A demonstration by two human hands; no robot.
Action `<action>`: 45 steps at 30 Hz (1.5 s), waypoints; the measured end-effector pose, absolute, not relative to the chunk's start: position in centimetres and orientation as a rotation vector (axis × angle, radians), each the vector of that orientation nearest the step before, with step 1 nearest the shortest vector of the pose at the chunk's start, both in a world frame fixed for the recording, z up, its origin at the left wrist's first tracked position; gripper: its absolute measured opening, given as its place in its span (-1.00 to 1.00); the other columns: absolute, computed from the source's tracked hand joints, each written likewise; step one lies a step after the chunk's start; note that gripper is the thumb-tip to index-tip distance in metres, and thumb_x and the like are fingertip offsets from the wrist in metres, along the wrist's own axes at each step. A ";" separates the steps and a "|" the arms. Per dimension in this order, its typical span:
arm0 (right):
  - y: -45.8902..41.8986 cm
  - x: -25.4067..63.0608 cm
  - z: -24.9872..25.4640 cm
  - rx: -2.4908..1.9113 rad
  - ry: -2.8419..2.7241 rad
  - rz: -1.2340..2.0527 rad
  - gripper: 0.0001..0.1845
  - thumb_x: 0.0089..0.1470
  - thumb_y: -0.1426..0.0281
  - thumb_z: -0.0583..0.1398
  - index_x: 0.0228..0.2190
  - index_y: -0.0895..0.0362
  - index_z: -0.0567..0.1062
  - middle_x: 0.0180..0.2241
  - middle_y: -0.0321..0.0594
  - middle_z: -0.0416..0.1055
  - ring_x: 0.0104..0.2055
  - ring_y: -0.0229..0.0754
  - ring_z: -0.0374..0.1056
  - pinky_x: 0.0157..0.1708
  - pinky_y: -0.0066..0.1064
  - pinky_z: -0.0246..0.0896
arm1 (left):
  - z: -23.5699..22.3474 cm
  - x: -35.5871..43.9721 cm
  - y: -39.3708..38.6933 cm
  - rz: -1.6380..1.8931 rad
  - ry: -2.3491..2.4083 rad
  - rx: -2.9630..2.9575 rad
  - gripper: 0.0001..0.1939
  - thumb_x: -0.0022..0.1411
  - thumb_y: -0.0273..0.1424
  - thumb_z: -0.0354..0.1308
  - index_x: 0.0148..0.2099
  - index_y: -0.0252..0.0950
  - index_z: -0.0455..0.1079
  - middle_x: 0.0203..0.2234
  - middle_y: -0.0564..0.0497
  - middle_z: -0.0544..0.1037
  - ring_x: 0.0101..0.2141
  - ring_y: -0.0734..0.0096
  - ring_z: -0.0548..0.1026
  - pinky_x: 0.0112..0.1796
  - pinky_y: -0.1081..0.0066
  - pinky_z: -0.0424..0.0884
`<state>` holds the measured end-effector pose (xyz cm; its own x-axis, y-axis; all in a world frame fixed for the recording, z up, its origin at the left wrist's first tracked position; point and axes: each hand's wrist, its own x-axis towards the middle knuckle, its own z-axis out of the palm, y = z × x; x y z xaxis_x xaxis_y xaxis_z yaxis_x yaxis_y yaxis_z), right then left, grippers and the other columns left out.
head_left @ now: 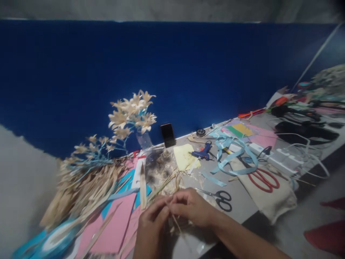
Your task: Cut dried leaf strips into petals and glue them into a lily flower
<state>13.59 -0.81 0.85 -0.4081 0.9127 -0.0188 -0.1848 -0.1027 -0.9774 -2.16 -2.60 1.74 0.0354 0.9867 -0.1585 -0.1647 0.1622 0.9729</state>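
Observation:
Close together at the table's near side, my left hand and my right hand meet at the fingertips. Both pinch a thin straw-coloured stem, whose lower end slants down toward me. What sits right between the fingertips is too small to make out. Just beyond the hands lie dried plant strips and shavings. Black-handled scissors rest right of my right hand. To the left of my left hand, a pale husk strip lies near pink paper sheets.
A clear vase holds cream flowers at the back. Beside it leans a phone. A blue glue gun, light-blue ribbon, red-handled scissors and a power strip lie rightward. Dried husks and a ribbon roll are left.

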 end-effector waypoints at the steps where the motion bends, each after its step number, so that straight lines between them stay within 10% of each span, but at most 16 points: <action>1: -0.7 13.8 0.7 -0.886 -1.300 1.655 -0.61 -0.04 0.11 0.35 -0.52 0.20 0.50 -0.57 -0.37 0.28 -0.52 -0.36 0.10 -0.51 -0.50 -0.04 | 1.5 -2.1 -2.3 1.139 1.166 0.973 -0.68 -0.17 -0.14 0.50 -0.39 -0.24 0.65 -0.31 -0.09 0.60 -0.26 0.16 0.53 -0.26 0.31 0.48; 10: 0.2 15.2 0.3 -1.001 -1.342 1.578 -0.86 -0.10 0.40 0.26 -0.43 0.20 0.57 -0.56 -0.37 0.33 -0.51 -0.34 0.16 -0.49 -0.50 0.01 | 0.6 -0.8 -0.3 1.218 1.155 0.972 -0.76 -0.11 -0.26 0.48 -0.48 -0.27 0.53 -0.52 0.05 0.50 -0.44 0.33 0.48 -0.38 0.39 0.43; 26: 0.5 16.0 0.3 -0.902 -1.170 1.748 -0.59 -0.05 0.10 0.37 -0.56 0.22 0.55 -0.58 -0.25 0.44 -0.52 -0.30 0.26 -0.45 -0.46 0.12 | 1.2 0.5 0.2 1.175 1.059 1.057 -0.88 -0.02 -0.38 0.42 -0.44 -0.32 0.58 -0.48 0.03 0.50 -0.41 0.39 0.46 -0.33 0.41 0.38; 39: -5.9 28.3 -3.6 -1.831 -1.944 0.505 -0.76 0.15 0.32 0.12 -0.24 0.14 0.55 -0.19 -0.02 0.55 -0.11 0.05 0.44 -0.08 -0.21 0.27 | 1.7 -1.9 0.0 1.323 1.045 0.670 -0.67 -0.23 -0.28 0.55 -0.44 -0.32 0.55 -0.53 0.09 0.50 -0.49 0.56 0.39 -0.41 0.55 0.37; 45: -5.3 29.0 -5.5 -1.907 -2.180 0.488 -0.72 0.18 0.36 0.08 -0.17 0.19 0.52 -0.16 0.05 0.50 -0.10 0.08 0.44 -0.07 -0.18 0.27 | 0.8 0.2 -0.2 1.257 0.952 0.558 -0.67 -0.25 -0.32 0.57 -0.43 -0.33 0.55 -0.54 0.10 0.50 -0.53 0.60 0.41 -0.48 0.60 0.36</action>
<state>29.00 -5.33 -5.49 -0.1450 0.9874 -0.0628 0.9200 0.1111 -0.3758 0.15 -0.21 0.77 0.0205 0.9569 -0.2896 -0.5383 0.2547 0.8034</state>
